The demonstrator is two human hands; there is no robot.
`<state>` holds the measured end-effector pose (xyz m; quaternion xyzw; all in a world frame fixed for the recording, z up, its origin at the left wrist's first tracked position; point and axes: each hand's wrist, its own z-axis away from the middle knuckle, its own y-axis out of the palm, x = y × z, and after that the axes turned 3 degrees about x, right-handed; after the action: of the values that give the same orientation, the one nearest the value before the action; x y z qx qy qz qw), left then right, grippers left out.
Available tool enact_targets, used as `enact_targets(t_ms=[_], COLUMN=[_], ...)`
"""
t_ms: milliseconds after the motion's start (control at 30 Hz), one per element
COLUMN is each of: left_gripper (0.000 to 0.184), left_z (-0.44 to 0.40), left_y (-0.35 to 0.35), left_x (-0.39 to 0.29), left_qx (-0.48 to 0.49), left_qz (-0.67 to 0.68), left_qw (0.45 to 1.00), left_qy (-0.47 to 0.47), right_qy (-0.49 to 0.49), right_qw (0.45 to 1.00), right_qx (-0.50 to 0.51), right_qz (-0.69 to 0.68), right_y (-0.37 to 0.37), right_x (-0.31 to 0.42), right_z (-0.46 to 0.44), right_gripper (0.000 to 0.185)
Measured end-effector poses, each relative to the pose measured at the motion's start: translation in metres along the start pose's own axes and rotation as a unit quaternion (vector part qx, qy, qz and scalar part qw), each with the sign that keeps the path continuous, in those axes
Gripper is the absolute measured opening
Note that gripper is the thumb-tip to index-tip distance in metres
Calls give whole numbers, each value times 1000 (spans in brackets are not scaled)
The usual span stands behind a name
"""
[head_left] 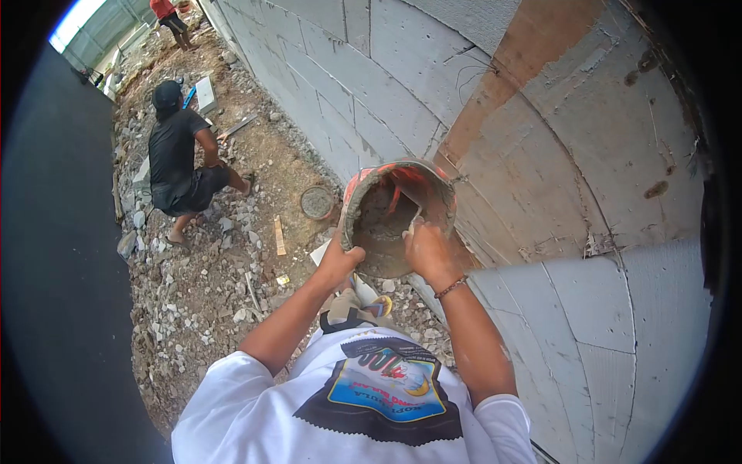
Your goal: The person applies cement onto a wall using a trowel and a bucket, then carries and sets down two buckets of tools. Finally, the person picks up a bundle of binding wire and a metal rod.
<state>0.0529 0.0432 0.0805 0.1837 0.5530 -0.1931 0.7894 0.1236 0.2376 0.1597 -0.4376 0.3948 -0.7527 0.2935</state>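
White T-shirt (255,410) cloth fills six o'clock, its printed panel (390,387) nearest the camera. Just beyond, near the middle of the view, a mortar-crusted bucket (372,267) stands tilted, its open mouth facing up toward the wearer and its long axis running away from the camera, down toward the ground. Wet mortar (379,213) coats its inside.

The left hand (340,261) grips the rim at eight o'clock, thumb over the edge; its other fingers are mostly hidden. The right hand (427,247), below a beaded bracelet (450,287), is closed around the handle of a trowel-like tool (408,197) at the bucket's four o'clock side. The tool slants into the mouth, its far end pointing toward eleven o'clock; its exact shape is unclear.

At the bucket's nine o'clock sits a small round container (316,203) of grey material, with a wood strip (280,236) near it, lying twelve to six. A block wall (348,69) spans twelve to five o'clock. On rubble (185,294) at ten o'clock, a person in a dark cap (182,147) crouches.
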Motion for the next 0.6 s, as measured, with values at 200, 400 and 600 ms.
enact_targets(t_ms=[200, 400, 600], left_gripper=[69, 74, 82], left_z=[-2, -6, -6], left_y=[-12, -14, -25], left_x=[5, -17, -10], left_qx=[54, 42, 37], left_qz=[74, 2, 94], left_qw=[996, 999, 995], left_qy=[-23, -30, -11], right_qy=[-157, -243, -64], right_qw=[975, 927, 960], right_qx=[114, -6, 190], right_qz=[104, 286, -196], right_y=[-27, 16, -48], right_x=[4, -6, 6], right_z=[19, 9, 28], right_gripper=[31, 31, 35])
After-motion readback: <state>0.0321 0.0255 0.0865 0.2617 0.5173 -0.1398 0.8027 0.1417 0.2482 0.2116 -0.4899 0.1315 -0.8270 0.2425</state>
